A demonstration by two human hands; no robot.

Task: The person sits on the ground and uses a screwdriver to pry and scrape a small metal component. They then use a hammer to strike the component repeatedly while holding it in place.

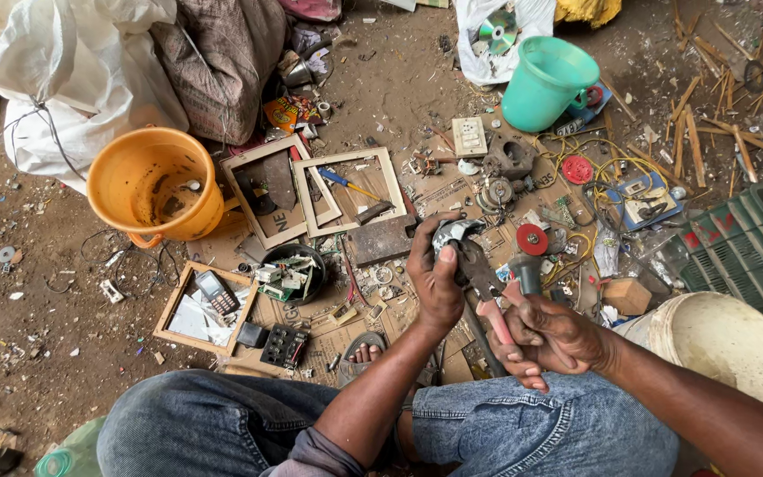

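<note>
Bare dirt ground is spreading out under a person sitting in blue jeans, with flattened cardboard lying in front of the knees and scrap scattered all over it. Near the middle of the cardboard, the left hand is gripping a small grey metal part, fingers curled around it and thumb pressing on top. The right hand is closing in a fist around the pink handles of a pair of pliers, whose dark head is biting at the metal part.

Crowding the hands, a rusty metal slab is lying just beyond the left hand, a round black bowl of small parts is sitting to its left, and a red disc is resting just past the pliers. Yellow wires are tangling toward the far right edge of the cardboard. Two empty wooden frames are lying at the far edge, beside an orange bucket on the dirt. A third frame holding a calculator is sitting at the near left edge. Farther off, a green plastic jug is tipping on its side, while a white bucket and a green crate are standing close by the right arm.
</note>
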